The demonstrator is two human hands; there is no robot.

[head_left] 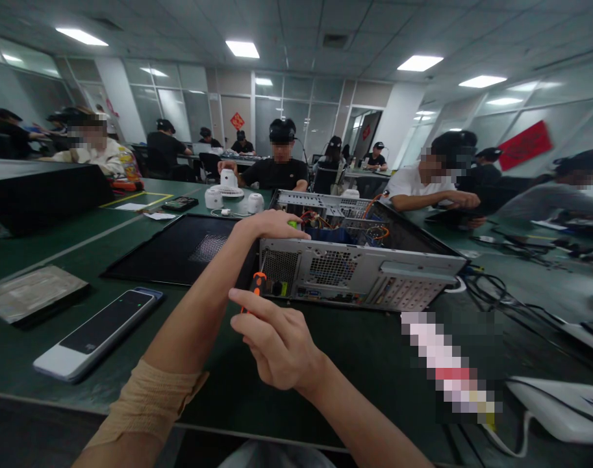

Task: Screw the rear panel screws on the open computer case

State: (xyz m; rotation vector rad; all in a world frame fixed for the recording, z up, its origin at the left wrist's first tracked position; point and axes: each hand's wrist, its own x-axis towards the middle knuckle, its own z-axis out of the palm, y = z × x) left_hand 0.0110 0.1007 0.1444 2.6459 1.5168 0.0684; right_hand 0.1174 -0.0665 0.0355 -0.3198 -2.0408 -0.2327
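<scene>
An open computer case (364,279) lies on its side, its metal back panel with vent grilles facing me. My left hand (273,225) rests on the case's upper left corner, fingers stretched out over the top edge and partly hidden inside. Below it, my right hand (281,335) is closed round an orange and black screwdriver (259,284). The screwdriver's thin shaft points up at the left end of the back panel; whether its tip touches a screw is too small to tell. Wires and blue parts show inside the case.
A black side panel (169,250) lies flat left of the case. Nearer left are a white device with a dark screen (101,331) and a flat metal drive (33,292). Black cables (501,292) and a white device (564,409) lie right. Across the table a person (277,162) sits near white appliances.
</scene>
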